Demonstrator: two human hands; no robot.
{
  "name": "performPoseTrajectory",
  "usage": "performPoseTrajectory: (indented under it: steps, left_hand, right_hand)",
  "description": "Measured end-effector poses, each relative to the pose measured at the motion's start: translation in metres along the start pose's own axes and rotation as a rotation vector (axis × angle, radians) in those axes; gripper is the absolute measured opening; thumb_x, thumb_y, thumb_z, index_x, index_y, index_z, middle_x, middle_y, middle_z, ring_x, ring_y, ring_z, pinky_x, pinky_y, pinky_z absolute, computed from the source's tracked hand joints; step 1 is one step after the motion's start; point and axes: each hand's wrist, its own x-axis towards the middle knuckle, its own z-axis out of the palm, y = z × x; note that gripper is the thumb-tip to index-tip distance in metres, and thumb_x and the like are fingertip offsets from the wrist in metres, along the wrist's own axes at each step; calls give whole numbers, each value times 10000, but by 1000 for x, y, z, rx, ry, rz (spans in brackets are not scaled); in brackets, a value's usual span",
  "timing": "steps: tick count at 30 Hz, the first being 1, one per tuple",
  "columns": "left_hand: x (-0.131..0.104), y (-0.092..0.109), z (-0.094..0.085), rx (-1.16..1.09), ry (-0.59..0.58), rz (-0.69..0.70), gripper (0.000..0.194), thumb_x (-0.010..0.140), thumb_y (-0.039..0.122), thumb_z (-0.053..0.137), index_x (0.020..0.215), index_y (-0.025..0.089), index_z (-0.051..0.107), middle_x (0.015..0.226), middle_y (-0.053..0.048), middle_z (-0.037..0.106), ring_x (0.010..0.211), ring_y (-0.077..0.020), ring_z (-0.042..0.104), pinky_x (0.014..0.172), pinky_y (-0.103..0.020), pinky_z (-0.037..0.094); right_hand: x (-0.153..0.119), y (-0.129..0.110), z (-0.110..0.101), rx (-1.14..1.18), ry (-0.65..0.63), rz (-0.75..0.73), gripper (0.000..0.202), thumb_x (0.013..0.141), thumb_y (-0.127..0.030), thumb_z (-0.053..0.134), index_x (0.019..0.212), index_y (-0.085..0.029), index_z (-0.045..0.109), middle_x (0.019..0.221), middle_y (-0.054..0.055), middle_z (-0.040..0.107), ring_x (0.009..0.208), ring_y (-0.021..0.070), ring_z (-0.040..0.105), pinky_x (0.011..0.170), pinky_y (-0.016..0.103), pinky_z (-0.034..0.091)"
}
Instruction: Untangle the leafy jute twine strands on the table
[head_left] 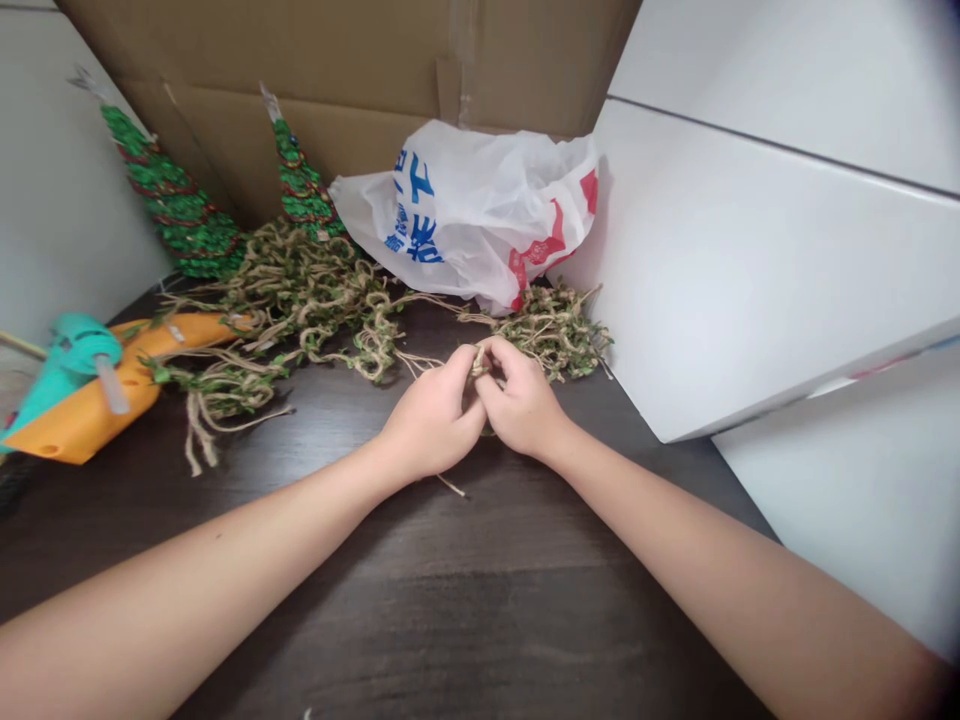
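Low over the dark table, my left hand and my right hand meet with fingertips together. Between them they grip a jute twine, and a bit of it shows above the thumbs. Most of that piece is hidden by my fingers. Loose strands trail out to the left of my hands, and one twine end pokes out below. Just behind my right hand lies a small heap of twine with green leaves. A larger leafy twine heap spreads behind and left of my left hand.
Two green tinsel Christmas trees stand at the back left. A white plastic bag leans against the cardboard. An orange and teal tool lies far left. A white panel borders the right side.
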Motion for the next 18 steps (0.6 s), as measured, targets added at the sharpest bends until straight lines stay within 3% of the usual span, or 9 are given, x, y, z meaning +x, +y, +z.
performPoseTrajectory:
  steps: [9, 11, 14, 17, 18]
  left_hand:
    - [0, -2, 0, -2, -1, 23, 236, 822, 111, 495, 1041, 188, 532, 878, -46, 663, 807, -209, 639, 757, -330, 479]
    - [0, -3, -1, 9, 14, 44, 239, 828, 124, 503, 1058, 184, 532, 872, -47, 655, 825, -215, 641, 762, -330, 482]
    - [-4, 1, -1, 35, 22, 49, 278, 850, 152, 509, 1125, 188, 517, 950, -63, 662, 835, -211, 639, 745, -318, 487]
    - [-10, 7, -1, 39, 79, 54, 240, 841, 120, 472, 1063, 189, 531, 938, -65, 664, 828, -207, 634, 758, -319, 496]
    - [-12, 7, -2, 4, 77, 60, 258, 868, 112, 443, 1097, 189, 531, 989, -74, 673, 873, -203, 644, 789, -315, 504]
  right_hand:
    - [0, 2, 1, -27, 15, -5, 63, 823, -165, 469, 793, -219, 468, 719, -26, 513, 680, 144, 477, 664, 276, 375]
    - [0, 4, 3, -37, 15, -13, 66, 842, -183, 470, 871, -217, 519, 773, -8, 577, 715, 158, 532, 696, 283, 414]
    - [-3, 4, 2, -60, 31, -49, 239, 846, -168, 447, 1052, -203, 563, 918, 45, 665, 823, 193, 616, 780, 315, 473]
    - [-8, 6, -1, -72, -2, -126, 319, 819, -124, 428, 1085, -188, 592, 1032, 83, 691, 950, 221, 650, 848, 344, 497]
    - [-8, 8, -1, -61, 47, -125, 336, 838, -123, 407, 1105, -185, 600, 1073, 92, 694, 983, 223, 655, 862, 347, 500]
